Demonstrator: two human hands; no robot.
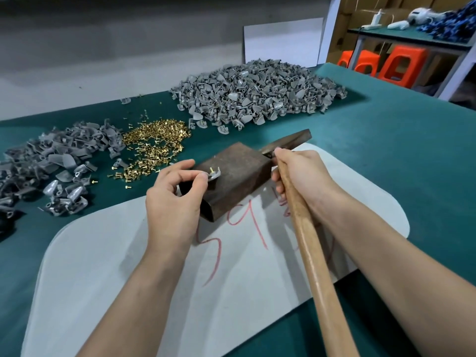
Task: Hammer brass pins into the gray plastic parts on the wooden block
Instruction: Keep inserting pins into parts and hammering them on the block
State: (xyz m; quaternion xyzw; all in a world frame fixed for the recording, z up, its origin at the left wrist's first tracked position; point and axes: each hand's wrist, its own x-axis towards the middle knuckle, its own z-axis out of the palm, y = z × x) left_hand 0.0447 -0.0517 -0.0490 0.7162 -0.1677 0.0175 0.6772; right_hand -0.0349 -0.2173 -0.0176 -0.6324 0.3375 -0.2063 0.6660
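Since the pin [211, 170] looks barely started, the left hand [175, 199] pinches the part [215, 174] down on the block [237, 173] to steady it. Meanwhile the right hand [301, 173] grips the hammer [309, 240] right up by the head, probably for short, controlled taps.

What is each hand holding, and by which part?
Left hand pinches the small gray plastic part by its left end, on the brown block. Right hand grips the wooden-handled hammer just below its head.
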